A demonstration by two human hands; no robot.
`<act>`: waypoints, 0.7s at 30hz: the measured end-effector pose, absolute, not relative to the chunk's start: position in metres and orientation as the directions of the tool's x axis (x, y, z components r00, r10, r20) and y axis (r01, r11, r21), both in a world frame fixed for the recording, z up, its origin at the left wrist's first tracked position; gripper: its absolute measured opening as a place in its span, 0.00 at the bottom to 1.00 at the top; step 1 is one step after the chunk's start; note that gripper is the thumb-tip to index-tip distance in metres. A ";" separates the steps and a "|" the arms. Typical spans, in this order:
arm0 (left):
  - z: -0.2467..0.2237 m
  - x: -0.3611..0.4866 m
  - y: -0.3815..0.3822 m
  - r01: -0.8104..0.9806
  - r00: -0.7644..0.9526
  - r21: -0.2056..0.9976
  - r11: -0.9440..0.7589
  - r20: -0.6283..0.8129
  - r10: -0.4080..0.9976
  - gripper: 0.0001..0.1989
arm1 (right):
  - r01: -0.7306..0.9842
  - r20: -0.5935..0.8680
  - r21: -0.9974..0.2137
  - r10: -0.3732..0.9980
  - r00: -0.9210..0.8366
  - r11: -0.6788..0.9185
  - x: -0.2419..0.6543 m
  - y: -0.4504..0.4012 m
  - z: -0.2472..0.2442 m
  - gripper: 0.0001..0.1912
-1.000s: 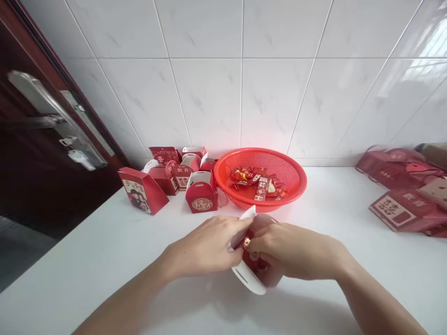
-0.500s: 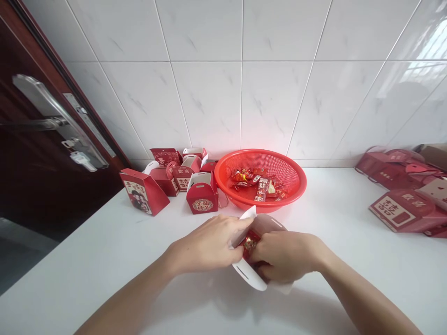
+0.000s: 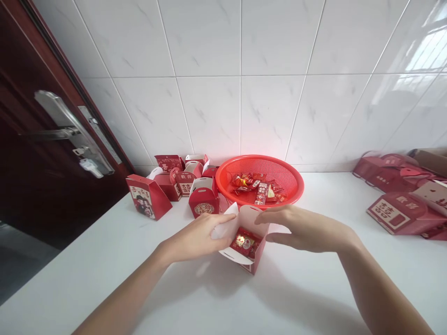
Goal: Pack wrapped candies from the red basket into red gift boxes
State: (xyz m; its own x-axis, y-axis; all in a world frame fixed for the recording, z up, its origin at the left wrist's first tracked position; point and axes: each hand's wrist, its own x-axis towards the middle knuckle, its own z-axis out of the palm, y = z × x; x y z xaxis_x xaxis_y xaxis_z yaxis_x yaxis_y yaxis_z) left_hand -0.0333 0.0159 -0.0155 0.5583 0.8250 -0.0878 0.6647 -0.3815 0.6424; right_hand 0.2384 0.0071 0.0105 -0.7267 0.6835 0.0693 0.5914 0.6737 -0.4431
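Observation:
A red paper candy box (image 3: 256, 263) with white inner flaps stands open on the table in front of me. Red-wrapped sweets (image 3: 245, 243) lie inside it. My left hand (image 3: 197, 237) grips the box's left flap between thumb and fingers. On the other side is my right hand (image 3: 305, 228), its thumb and fingers apart, with nothing in it. Its fingertips are at the box's back and right flaps; whether they touch cannot be made out. Just behind the box sits a red plastic basket (image 3: 296, 186) with several wrapped sweets (image 3: 261, 191) in it.
Several red candy boxes (image 3: 203, 200) stand to the basket's left, near the tiled wall (image 3: 209, 111). More folded red boxes (image 3: 401, 211) are piled at the right on the white table (image 3: 314, 298). A dark door (image 3: 21, 163) with keys in its lock is at the left.
My right hand has come out of the box and opened at its right side. The box now stands more upright, sweets showing. My left hand keeps its flap. The view has shifted slightly.

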 end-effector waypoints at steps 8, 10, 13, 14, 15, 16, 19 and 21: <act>-0.054 -0.021 0.005 0.511 0.368 0.715 -0.477 0.320 0.873 0.36 | 0.688 0.127 -0.416 0.787 -0.603 0.594 0.220 0.022 -0.010 0.22; -0.061 -0.014 0.002 0.455 0.345 0.739 -0.497 0.368 0.863 0.34 | 0.673 0.169 -0.399 0.771 -0.614 0.623 0.217 0.023 -0.013 0.25; -0.068 -0.008 -0.001 0.421 0.362 0.747 -0.515 0.382 0.850 0.30 | 0.647 0.192 -0.386 0.743 -0.641 0.658 0.214 0.024 -0.016 0.25; -0.069 -0.008 -0.002 0.417 0.379 0.744 -0.522 0.380 0.844 0.29 | 0.643 0.191 -0.384 0.739 -0.646 0.662 0.213 0.024 -0.016 0.25; -0.071 -0.007 -0.002 0.415 0.399 0.740 -0.530 0.375 0.837 0.28 | 0.645 0.192 -0.379 0.739 -0.646 0.663 0.212 0.024 -0.017 0.24; -0.072 -0.008 -0.002 0.413 0.418 0.737 -0.536 0.369 0.830 0.26 | 0.656 0.197 -0.369 0.745 -0.637 0.659 0.211 0.024 -0.018 0.23; -0.077 -0.011 0.000 0.391 0.469 0.724 -0.568 0.375 0.800 0.23 | 0.728 0.228 -0.302 0.788 -0.572 0.616 0.210 0.025 -0.020 0.27; -0.081 -0.012 0.002 0.363 0.497 0.711 -0.603 0.400 0.770 0.24 | 0.765 0.244 -0.254 0.805 -0.541 0.592 0.211 0.025 -0.022 0.31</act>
State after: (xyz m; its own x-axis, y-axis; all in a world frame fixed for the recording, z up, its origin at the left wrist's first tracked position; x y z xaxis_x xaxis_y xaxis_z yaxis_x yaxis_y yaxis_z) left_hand -0.0124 0.0023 -0.0813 0.4968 0.7704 0.3996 0.3628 -0.6026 0.7108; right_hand 0.2105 0.0254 -0.0219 -0.5413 0.8046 0.2442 0.7648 0.5918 -0.2545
